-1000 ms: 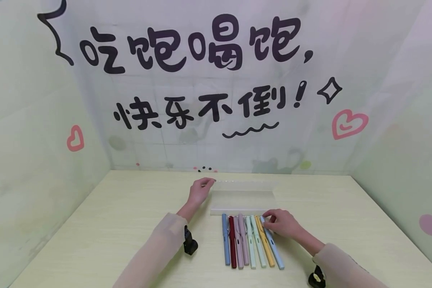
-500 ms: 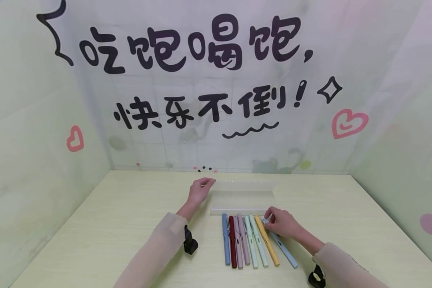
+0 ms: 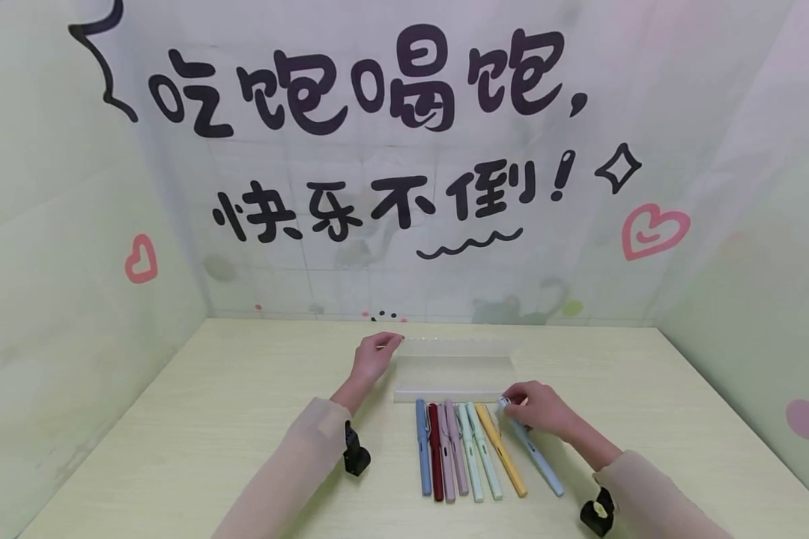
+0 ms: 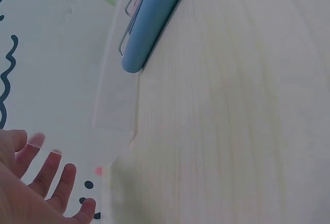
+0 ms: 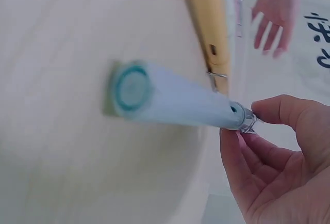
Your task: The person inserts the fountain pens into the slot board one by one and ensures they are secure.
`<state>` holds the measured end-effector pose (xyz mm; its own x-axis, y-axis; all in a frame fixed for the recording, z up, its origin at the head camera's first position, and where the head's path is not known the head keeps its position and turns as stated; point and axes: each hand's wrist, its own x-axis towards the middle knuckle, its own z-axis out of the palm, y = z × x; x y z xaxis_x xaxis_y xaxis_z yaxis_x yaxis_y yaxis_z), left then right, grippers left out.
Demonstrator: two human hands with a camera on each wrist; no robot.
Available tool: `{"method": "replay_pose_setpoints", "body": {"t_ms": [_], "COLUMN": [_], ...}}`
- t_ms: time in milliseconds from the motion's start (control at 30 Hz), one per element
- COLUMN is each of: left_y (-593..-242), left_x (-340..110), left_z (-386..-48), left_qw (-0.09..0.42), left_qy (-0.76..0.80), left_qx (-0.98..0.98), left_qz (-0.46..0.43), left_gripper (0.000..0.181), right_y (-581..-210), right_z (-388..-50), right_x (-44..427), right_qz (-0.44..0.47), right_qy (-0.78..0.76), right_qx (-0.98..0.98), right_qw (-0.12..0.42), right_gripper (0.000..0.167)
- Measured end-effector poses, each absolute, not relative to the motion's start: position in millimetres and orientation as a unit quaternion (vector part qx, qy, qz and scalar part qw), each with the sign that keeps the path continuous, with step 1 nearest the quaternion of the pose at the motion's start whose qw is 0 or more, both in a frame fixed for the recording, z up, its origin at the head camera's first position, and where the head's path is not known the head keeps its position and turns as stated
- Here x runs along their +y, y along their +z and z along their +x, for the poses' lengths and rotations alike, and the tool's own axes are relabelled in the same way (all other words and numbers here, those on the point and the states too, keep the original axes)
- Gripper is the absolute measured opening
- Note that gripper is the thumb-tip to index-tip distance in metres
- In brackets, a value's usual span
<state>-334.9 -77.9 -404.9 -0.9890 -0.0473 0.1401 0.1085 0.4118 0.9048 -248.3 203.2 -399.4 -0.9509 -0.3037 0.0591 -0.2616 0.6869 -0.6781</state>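
Pinching the light blue pen point(image 3: 541, 460), the right hand point(image 3: 544, 408) has thumb on one side of the clipped cap, fingers curled against the other; barrel juts out past the grip, slanting toward the near right. Whether its end touches the table point(image 3: 175, 427): cannot tell

Left hand point(image 3: 372, 359) at far left corner of the clear tray point(image 3: 455, 374), thumb and forefinger together on its edge, other fingers loosely apart

Yellow pen point(image 3: 502, 451) just left of the held one, tilted; further left lie two pale green pens point(image 3: 473, 453), two purple pens point(image 3: 447, 457), dark red pen point(image 3: 434, 457), blue pen point(image 3: 422, 449), caps near the tray's front edge
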Motion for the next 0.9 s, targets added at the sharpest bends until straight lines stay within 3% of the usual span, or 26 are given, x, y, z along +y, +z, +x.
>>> {"method": "replay_pose_setpoints", "body": {"t_ms": [167,500,900], "left_y": [-404,-404,-406], "left_x": [-78,-79,-80], "left_z": [-334,-334,-334], "left_qw": [0.072,0.071,0.075], "left_qy": [-0.543,-0.541,-0.537], "left_qx": [-0.837,-0.838,-0.840], "left_qz": [-0.021,-0.019,-0.023], "left_gripper": [0.025,0.025,0.025], "right_y": [-389,-379,-366], "right_z": [-250,-255,-274], "right_x": [208,213,221], "right_qz": [-0.129,-0.132,-0.119], "right_qy": [-0.416,-0.457,-0.444], "right_qx": [0.899,0.879,0.883], "right_qw": [0.034,-0.022,-0.098], "right_gripper": [0.022,0.037,0.036]}}
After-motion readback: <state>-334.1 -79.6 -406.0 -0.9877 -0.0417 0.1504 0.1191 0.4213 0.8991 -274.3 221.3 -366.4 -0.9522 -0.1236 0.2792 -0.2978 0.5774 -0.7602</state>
